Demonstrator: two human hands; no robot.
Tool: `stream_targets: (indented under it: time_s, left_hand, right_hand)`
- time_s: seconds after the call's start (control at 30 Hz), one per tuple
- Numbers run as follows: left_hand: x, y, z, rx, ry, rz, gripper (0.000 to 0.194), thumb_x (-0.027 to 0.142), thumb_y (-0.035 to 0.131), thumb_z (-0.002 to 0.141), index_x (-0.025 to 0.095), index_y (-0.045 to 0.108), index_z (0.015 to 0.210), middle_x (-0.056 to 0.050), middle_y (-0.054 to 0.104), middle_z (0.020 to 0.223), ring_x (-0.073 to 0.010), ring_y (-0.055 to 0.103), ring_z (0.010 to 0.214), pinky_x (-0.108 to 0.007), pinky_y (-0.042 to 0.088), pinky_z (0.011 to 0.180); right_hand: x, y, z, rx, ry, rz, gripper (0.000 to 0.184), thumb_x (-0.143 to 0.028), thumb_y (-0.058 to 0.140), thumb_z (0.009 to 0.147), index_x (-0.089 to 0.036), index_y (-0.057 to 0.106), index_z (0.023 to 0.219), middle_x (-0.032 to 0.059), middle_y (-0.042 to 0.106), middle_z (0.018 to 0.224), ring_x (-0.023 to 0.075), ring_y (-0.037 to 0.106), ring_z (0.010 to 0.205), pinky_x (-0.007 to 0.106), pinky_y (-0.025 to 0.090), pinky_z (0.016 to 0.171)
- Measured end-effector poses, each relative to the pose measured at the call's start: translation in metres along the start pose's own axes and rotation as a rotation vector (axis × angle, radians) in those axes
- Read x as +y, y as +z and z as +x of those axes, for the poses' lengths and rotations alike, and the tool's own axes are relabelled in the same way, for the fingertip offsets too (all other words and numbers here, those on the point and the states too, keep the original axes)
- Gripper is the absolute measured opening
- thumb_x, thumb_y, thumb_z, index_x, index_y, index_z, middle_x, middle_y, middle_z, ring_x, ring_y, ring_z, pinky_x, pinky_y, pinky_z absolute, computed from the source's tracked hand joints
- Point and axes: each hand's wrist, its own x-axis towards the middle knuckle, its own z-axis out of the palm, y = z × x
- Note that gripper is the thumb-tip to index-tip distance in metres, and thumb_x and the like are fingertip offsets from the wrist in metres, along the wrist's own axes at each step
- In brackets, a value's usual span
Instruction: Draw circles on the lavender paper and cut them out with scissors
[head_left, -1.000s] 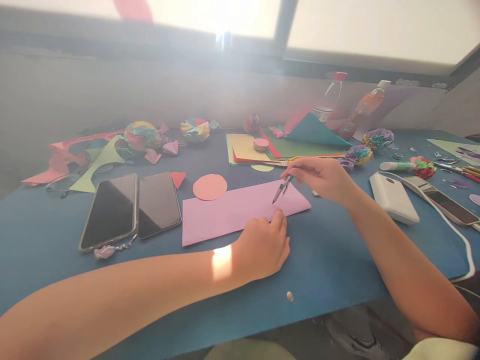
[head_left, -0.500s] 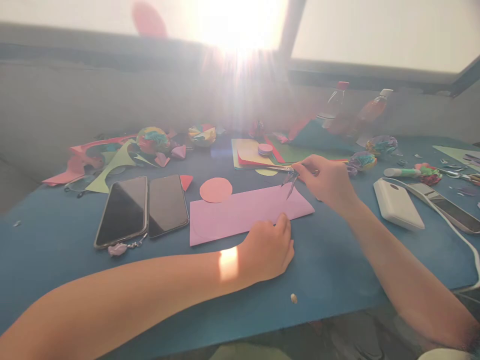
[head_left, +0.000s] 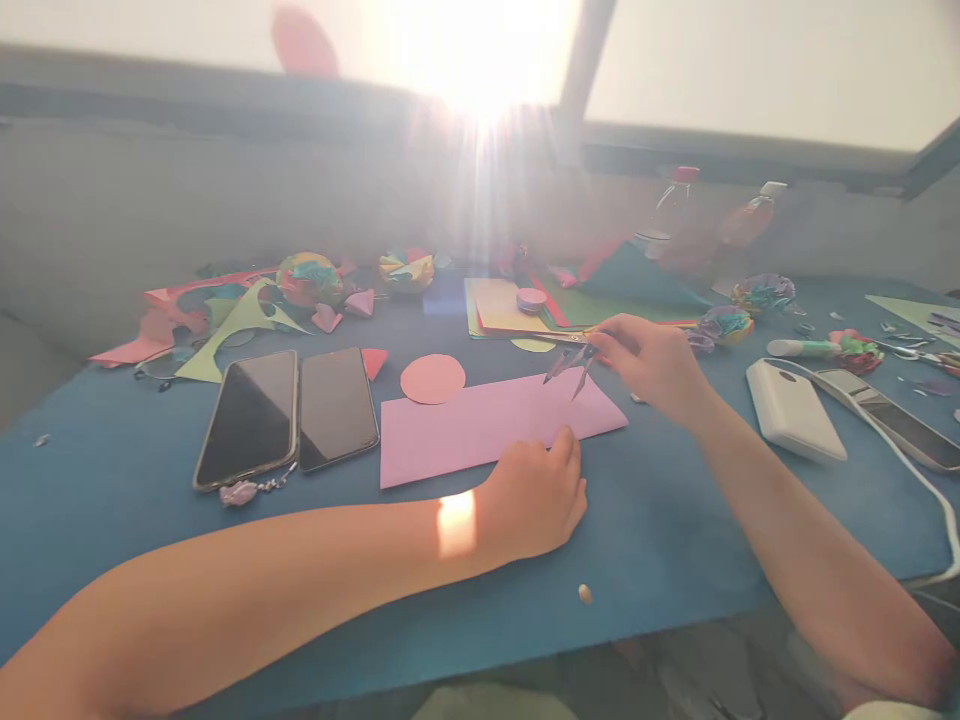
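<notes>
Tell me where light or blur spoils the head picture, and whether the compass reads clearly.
Head view: sun glare blows out part of the window, and haze veils the bottles. Head view: a sunlit patch bleaches the left wrist. Head view: the compass shows its legs apart in the right hand, fine detail soft.

We look from a single camera worn on the person's head, aimed forward and down over the blue table (head_left: pixel 675 540). The left hand (head_left: pixel 532 500) and right hand (head_left: pixel 649 365) lie fairly near us, around mid-view, their forearms (head_left: pixel 300 570) reaching in from the lower corners. Past the tabletop we face a grey wall (head_left: pixel 187 190) and a bright window (head_left: pixel 750 70), its glare meeting our lens.
</notes>
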Motion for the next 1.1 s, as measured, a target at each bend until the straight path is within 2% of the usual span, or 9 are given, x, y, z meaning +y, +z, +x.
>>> stream_targets:
  time_s: [0.2,0.37,0.47,0.57,0.63,0.67,0.8,0.93,1.1]
  left_hand:
    - [0.013,-0.001,-0.008,0.258,-0.004,0.246,0.035,0.021,0.039,0.094,0.007,0.071,0.094,-0.018,0.069,0.097,-0.0155,0.055,0.054,-0.029,0.027,0.044]
    - [0.018,-0.018,-0.027,0.474,0.053,0.355,0.032,0.025,0.044,0.092,0.008,0.069,0.081,-0.009,0.062,0.067,-0.0139,0.049,0.050,-0.027,0.025,0.045]
    - [-0.009,-0.037,-0.042,0.540,0.046,0.417,0.032,0.029,0.045,0.091,0.012,0.067,0.075,-0.002,0.055,0.056,-0.0115,0.043,0.047,-0.026,0.023,0.046]
    - [-0.066,-0.057,-0.066,0.387,-0.169,0.459,0.038,0.030,0.041,0.093,0.018,0.061,0.062,0.001,0.051,0.050,-0.0102,0.038,0.048,-0.024,0.022,0.048]
    - [-0.112,-0.069,-0.090,0.151,-0.494,0.469,0.049,0.033,0.028,0.095,0.017,0.057,0.059,-0.001,0.050,0.052,-0.0111,0.036,0.052,-0.023,0.019,0.049]
    - [-0.135,-0.075,-0.103,0.101,-0.671,0.511,0.053,0.034,0.022,0.096,0.016,0.055,0.059,-0.002,0.049,0.053,-0.0116,0.033,0.054,-0.024,0.017,0.049]
    - [-0.202,-0.094,-0.151,0.065,-1.207,0.601,0.049,0.029,0.019,0.092,0.012,0.062,0.075,-0.001,0.039,0.057,-0.0129,0.018,0.054,-0.025,0.015,0.050]
    - [-0.222,-0.110,-0.171,-0.034,-1.412,0.441,0.044,0.033,0.026,0.087,0.014,0.066,0.087,0.000,0.035,0.060,-0.0134,0.020,0.058,-0.022,0.018,0.054]
    - [-0.226,-0.110,-0.177,-0.303,-1.404,0.081,0.044,0.046,0.029,0.087,0.021,0.065,0.091,-0.003,0.050,0.072,-0.0165,0.039,0.064,-0.025,0.031,0.059]
  right_hand:
    - [0.005,-0.001,0.000,-0.180,-0.080,0.159,0.032,-0.049,0.052,0.085,-0.020,0.065,0.080,0.0046,0.072,0.080,0.0145,0.058,0.060,0.028,0.047,0.058]
    - [0.019,0.010,0.002,-0.037,-0.106,0.069,0.030,-0.049,0.055,0.083,-0.020,0.064,0.081,0.0033,0.068,0.072,0.0150,0.057,0.057,0.029,0.044,0.060]
    - [0.017,0.011,0.001,0.059,-0.062,-0.084,0.025,-0.046,0.055,0.084,-0.022,0.059,0.076,0.0032,0.066,0.067,0.0161,0.055,0.055,0.029,0.041,0.058]
    - [0.014,0.009,0.001,0.096,0.028,-0.149,0.025,-0.043,0.054,0.084,-0.022,0.055,0.072,0.0047,0.066,0.066,0.0187,0.057,0.057,0.030,0.039,0.057]
    - [0.013,0.009,0.002,0.108,0.059,-0.150,0.025,-0.043,0.054,0.083,-0.022,0.053,0.071,0.0059,0.067,0.067,0.0205,0.060,0.061,0.030,0.039,0.058]
    - [0.013,0.010,0.002,0.109,0.061,-0.142,0.024,-0.042,0.054,0.083,-0.022,0.053,0.071,0.0061,0.067,0.068,0.0211,0.061,0.063,0.031,0.040,0.059]
    - [0.009,0.014,0.003,0.086,0.032,-0.100,0.022,-0.042,0.053,0.083,-0.022,0.056,0.073,0.0056,0.067,0.069,0.0201,0.060,0.064,0.031,0.042,0.063]
    - [0.005,0.012,0.002,0.011,0.012,-0.071,0.023,-0.042,0.052,0.084,-0.020,0.061,0.079,0.0038,0.064,0.067,0.0156,0.052,0.059,0.029,0.039,0.060]
    - [0.008,0.003,-0.001,-0.188,-0.011,0.139,0.035,-0.051,0.053,0.082,-0.017,0.064,0.086,0.0086,0.070,0.084,0.0145,0.051,0.065,0.029,0.041,0.065]
